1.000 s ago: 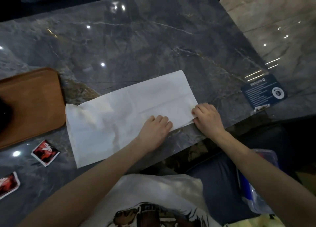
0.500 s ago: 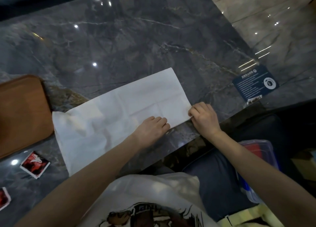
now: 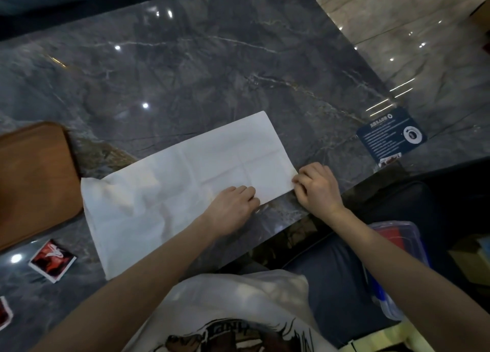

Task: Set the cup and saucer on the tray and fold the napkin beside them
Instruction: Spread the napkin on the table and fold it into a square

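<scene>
Little has moved: my left hand point(image 3: 233, 209) still presses the napkin point(image 3: 185, 187) flat at the desk's point(image 3: 238, 67) near edge while my right hand point(image 3: 316, 185) keeps pinching its corner, fold pending.

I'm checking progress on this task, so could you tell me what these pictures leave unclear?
- Cup and saucer: not in the head view; the tray is cut off by the left edge.
- Right hand fingertips at the napkin corner: curled under, grip unclear.
- Blue card print: too small to read.

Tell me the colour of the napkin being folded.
White, with faint fold creases; the napkin shows in the head view, lying on the dark grey marble table.
</scene>
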Demonstrator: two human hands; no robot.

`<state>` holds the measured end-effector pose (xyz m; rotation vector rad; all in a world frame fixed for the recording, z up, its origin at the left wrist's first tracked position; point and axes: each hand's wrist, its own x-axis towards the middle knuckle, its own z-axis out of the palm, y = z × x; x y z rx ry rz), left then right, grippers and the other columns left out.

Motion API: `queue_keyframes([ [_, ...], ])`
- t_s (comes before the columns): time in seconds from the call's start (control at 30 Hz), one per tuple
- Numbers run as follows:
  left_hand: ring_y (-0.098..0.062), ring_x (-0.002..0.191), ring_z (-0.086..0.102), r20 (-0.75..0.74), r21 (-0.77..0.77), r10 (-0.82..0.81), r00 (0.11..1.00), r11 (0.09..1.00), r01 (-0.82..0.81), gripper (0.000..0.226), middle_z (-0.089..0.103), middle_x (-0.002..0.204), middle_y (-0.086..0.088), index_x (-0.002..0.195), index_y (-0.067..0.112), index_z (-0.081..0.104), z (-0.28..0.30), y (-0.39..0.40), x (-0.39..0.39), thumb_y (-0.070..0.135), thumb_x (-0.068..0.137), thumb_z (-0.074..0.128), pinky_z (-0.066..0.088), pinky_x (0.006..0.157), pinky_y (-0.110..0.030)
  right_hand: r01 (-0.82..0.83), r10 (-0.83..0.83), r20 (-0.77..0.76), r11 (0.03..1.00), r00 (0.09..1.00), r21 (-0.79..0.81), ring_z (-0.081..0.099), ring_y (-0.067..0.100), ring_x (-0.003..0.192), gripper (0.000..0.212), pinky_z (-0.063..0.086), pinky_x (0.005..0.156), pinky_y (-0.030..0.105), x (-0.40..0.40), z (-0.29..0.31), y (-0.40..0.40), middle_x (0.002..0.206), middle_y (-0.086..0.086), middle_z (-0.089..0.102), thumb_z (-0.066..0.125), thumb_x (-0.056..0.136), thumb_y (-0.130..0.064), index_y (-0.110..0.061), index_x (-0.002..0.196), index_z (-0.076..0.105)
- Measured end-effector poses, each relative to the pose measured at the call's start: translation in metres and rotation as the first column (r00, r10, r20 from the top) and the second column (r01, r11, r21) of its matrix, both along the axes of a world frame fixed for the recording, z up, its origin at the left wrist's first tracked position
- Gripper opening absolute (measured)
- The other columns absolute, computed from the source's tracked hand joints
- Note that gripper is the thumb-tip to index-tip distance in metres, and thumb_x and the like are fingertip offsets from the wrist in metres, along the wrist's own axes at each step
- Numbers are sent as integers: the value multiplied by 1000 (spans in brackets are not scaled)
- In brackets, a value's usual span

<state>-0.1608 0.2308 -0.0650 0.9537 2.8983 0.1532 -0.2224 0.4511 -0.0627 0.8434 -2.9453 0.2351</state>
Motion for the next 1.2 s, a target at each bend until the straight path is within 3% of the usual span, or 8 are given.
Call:
queue_keyframes([
  [0.13,-20,55,57,69,37,53,996,998,-55,23,59,69,-3,72,16,67,5,-1,0,15,54,80,43,45,-24,55,-58,78,998,995,37,60,28,82,29,43,72,33,-1,16,-22,81,10,67,47,78,-21,-5,72,72],
  [0.2,-27,63,59,141,67,102,985,991,-112,21,59,78,-10,86,11,66,10,1,3,11,66,72,44,51,-31,53,-50,169,999,984,-11,59,34,100,27,45,87,39,2,18,-50,102,15,67,50,82,-13,-3,97,69],
  [0.27,-34,82,58,251,47,196,948,976,-214,27,58,97,-16,110,6,56,11,3,7,10,84,52,44,66,-40,-23,26,313,1000,949,-13,40,31,130,42,28,109,38,4,12,-79,138,16,48,46,89,-6,-3,131,48],
  [0.37,-33,90,58,321,36,306,896,942,-334,27,59,106,-15,115,5,46,14,1,15,13,89,43,43,74,-41,-99,103,372,995,923,-30,14,21,144,48,6,117,33,7,-7,-102,155,9,21,31,98,-12,-10,145,23],
  [0.5,-31,68,60,236,78,362,902,918,-389,21,62,82,-13,92,6,52,17,-14,25,8,74,62,34,53,-32,-85,75,332,996,940,16,17,20,143,58,1,115,30,5,-23,-98,155,6,23,8,93,-34,-14,145,25],
  [0.7,-21,46,53,102,-95,427,899,903,-418,48,55,59,-2,70,15,49,8,-55,66,8,35,81,35,39,-23,-98,80,294,994,953,48,18,17,142,55,-2,113,28,6,-25,-96,154,3,24,15,95,-37,-16,145,23],
  [0.93,-25,39,52,57,-72,578,814,815,-574,41,56,56,-4,74,11,59,10,-119,120,2,37,73,36,36,-23,-57,70,256,997,964,-56,31,24,137,54,13,113,35,6,-24,-101,148,10,38,23,91,-31,-11,138,39],
  [1.2,-29,51,58,0,-13,724,690,690,-724,24,57,59,-7,67,9,60,9,-144,164,13,61,36,42,43,-30,43,-42,173,999,984,-5,50,33,119,52,35,102,44,8,-17,-122,127,19,57,26,81,-24,-3,118,57],
])
